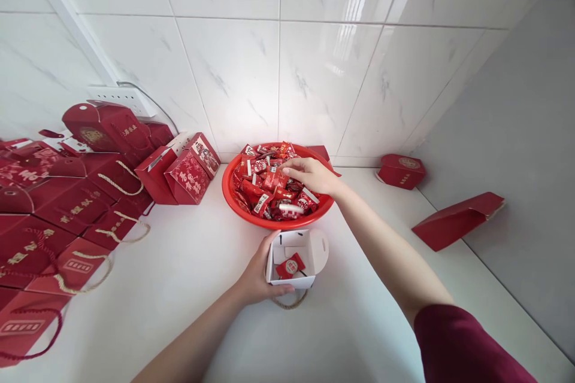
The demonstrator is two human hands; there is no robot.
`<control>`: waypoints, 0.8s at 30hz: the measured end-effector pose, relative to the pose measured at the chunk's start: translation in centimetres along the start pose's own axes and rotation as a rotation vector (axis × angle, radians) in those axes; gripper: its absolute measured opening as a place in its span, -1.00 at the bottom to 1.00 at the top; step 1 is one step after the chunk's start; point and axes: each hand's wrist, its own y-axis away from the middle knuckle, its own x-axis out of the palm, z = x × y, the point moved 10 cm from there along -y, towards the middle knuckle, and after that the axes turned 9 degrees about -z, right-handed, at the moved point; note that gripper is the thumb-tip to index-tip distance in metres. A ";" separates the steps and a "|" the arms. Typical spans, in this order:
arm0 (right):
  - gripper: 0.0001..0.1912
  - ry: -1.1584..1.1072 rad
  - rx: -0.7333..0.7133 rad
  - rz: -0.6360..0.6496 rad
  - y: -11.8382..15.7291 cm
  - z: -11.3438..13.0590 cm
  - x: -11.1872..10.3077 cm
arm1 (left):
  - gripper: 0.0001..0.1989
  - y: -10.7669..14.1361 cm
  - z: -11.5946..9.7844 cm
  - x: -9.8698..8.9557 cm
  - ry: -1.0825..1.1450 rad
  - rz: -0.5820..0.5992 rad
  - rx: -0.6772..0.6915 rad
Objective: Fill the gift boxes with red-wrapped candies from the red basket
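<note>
My left hand grips a small gift box from its left side, thumb along the near edge. The box is open at the top, white inside, with a rounded flap to the right and a rope handle below. Inside it lies a red wrapped candy. Just beyond the box, a red plastic basket is heaped with wrapped candies in red packets. Over the heap, my right hand has its fingertips pinched at a red candy packet; the fingers partly hide the contact.
Many dark red gift boxes with rope handles crowd the left side. Two red boxes stand left of the basket. On the right are a small red box and a tilted one. A power strip is behind, against the tiled wall.
</note>
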 end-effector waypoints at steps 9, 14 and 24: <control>-0.50 0.368 0.084 -0.148 -9.7 -3.9 3.7 | 0.15 0.3 0.8 -0.5 -0.012 0.006 -0.053; -0.59 0.399 -0.001 -0.018 -12.1 -4.9 6.3 | 0.20 0.2 1.3 -0.9 -0.047 0.004 -0.046; -0.73 0.304 0.025 -0.223 -4.6 -4.6 -1.0 | 0.16 0.4 0.8 -0.9 -0.134 -0.056 0.020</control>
